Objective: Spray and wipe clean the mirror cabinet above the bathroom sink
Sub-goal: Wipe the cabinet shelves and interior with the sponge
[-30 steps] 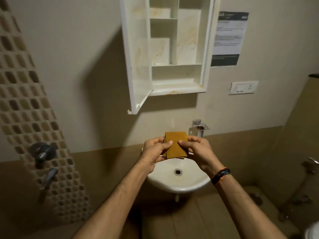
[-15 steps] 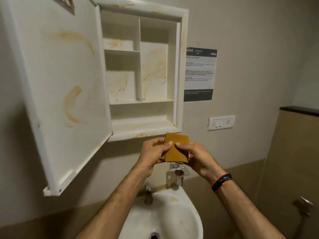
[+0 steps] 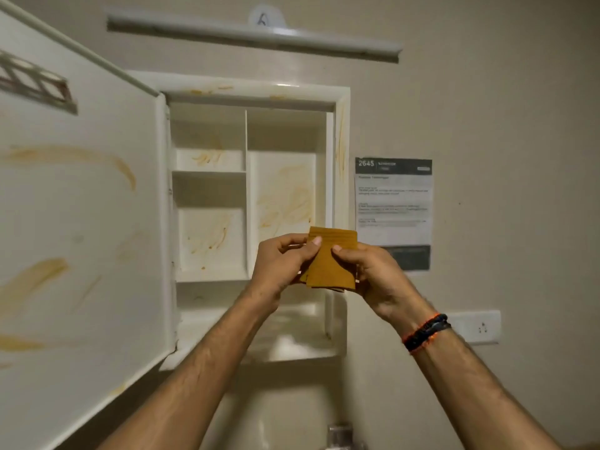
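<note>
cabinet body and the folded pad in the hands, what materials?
Cabinet: likely moulded plastic, glossy off-white; rounded one-piece edges, orange-brown smears on the surface. Pad: looks like a matte mustard cloth, folded in layers, pinched by left hand and right hand.

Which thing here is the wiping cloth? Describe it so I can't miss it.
Find the open white cabinet on the wall. In front of its lower shelves, the left hand and right hand pinch a folded cloth. It is the only mustard-yellow object here.

head view | worn at head height, faces forward and slightly up at the wall | close to open cabinet [image 3: 253,196] | hands fill lower centre | single view
</note>
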`<state>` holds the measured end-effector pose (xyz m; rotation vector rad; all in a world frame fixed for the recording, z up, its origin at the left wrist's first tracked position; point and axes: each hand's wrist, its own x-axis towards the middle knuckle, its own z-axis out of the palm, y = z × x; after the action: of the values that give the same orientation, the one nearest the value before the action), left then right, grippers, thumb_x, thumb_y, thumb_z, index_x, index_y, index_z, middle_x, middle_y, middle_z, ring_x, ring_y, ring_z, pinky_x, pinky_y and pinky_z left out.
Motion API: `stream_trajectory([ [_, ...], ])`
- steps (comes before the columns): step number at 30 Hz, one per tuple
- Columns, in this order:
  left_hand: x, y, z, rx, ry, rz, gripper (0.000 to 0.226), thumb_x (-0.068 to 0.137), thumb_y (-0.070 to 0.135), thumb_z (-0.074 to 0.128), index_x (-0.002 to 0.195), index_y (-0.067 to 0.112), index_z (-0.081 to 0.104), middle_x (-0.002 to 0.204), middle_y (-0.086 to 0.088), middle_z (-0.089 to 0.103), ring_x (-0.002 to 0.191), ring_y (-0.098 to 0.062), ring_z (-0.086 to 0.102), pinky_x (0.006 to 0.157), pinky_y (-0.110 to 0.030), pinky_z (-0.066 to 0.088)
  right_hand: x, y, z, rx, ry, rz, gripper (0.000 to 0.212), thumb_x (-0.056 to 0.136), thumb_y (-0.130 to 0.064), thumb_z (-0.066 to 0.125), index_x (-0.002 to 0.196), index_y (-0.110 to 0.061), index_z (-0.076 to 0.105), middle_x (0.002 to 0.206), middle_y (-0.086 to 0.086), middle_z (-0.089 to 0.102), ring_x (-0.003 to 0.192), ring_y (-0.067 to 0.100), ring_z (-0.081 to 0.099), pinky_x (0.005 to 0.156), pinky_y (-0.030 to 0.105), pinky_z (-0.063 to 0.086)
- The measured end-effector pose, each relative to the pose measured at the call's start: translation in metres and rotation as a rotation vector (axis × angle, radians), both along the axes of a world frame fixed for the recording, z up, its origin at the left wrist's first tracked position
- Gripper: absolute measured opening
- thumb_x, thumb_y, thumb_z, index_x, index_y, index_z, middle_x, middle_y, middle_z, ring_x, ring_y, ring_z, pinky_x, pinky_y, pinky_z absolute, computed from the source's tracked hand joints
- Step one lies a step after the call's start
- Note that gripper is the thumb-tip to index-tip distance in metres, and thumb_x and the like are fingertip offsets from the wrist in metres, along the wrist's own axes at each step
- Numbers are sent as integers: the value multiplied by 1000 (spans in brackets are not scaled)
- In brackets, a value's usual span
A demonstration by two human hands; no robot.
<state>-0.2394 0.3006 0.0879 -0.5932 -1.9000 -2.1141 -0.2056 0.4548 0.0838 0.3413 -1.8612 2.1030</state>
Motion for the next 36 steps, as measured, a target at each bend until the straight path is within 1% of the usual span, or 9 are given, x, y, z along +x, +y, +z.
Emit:
stream_trajectory([
  [5, -10, 16, 49, 0, 110, 150, 14, 82, 30, 78, 89, 18, 76, 87, 2, 75, 77, -9, 70, 54, -19, 53, -28, 16, 49, 13, 93, 124, 11, 87, -14, 69, 98, -13, 73, 86, 2, 76, 82, 15, 72, 61, 29, 56],
  [14, -22, 12, 119, -62, 304, 349, 11, 82, 34, 78, 85, 23, 75, 81, 6, 75, 79, -13, 72, 62, -25, 58, -43, 24, 126, 19, 261, 117, 8, 90, -12, 66, 95, -17, 70, 82, -2, 76, 73, 12, 72, 55, 25, 55],
  [20, -36, -1, 156, -537, 629, 868, 50, 83, 43, 72, 127, 23, 60, 124, 7, 62, 114, -11, 58, 98, -30, 46, -54, 28, 180, 81, 503, -272, 9, 93, -21, 64, 86, -26, 66, 89, -6, 70, 86, 12, 67, 63, 24, 55],
  [25, -46, -8, 171, -752, 794, 1060, 58, 88, 38, 66, 139, 19, 44, 143, -1, 44, 131, -19, 39, 110, -31, 31, -61, 20, 206, 193, 799, -662, 25, 93, -14, 59, 112, -28, 69, 90, -13, 67, 88, 12, 64, 81, 26, 54],
  [29, -57, -16, 176, -932, 856, 1172, 66, 89, 38, 62, 145, 18, 33, 155, -7, 27, 141, -24, 27, 116, -37, 25, -71, 13, 220, 428, 1065, -999, 40, 89, -2, 53, 120, -23, 67, 86, 5, 73, 73, 27, 66, 66, 31, 53],
  [30, -61, -18, 176, -969, 861, 1194, 69, 89, 38, 62, 147, 17, 29, 158, -8, 23, 143, -25, 24, 117, -38, 23, -76, 13, 222, 518, 1112, -1065, 42, 88, 1, 54, 123, -19, 66, 94, 8, 74, 80, 31, 68, 66, 33, 53],
  [32, -68, -23, 176, -1033, 869, 1218, 77, 89, 37, 62, 150, 14, 22, 161, -10, 15, 146, -26, 18, 118, -38, 20, -93, 13, 224, 755, 1096, -1103, 50, 88, 2, 55, 135, -15, 58, 129, 11, 64, 115, 29, 63, 87, 38, 54],
  [34, -74, -28, 175, -1069, 878, 1216, 82, 89, 37, 62, 153, 12, 16, 163, -11, 9, 148, -27, 14, 120, -38, 17, -111, 11, 219, 992, 1000, -1072, 57, 93, -2, 50, 148, -17, 41, 153, 6, 41, 141, 21, 39, 111, 35, 38],
  [36, -80, -31, 172, -1085, 892, 1204, 86, 89, 38, 62, 154, 10, 13, 163, -12, 4, 149, -27, 12, 121, -38, 17, -125, 10, 210, 1026, 958, -1007, 63, 96, -5, 48, 154, -18, 27, 160, 3, 24, 149, 19, 19, 119, 33, 25],
])
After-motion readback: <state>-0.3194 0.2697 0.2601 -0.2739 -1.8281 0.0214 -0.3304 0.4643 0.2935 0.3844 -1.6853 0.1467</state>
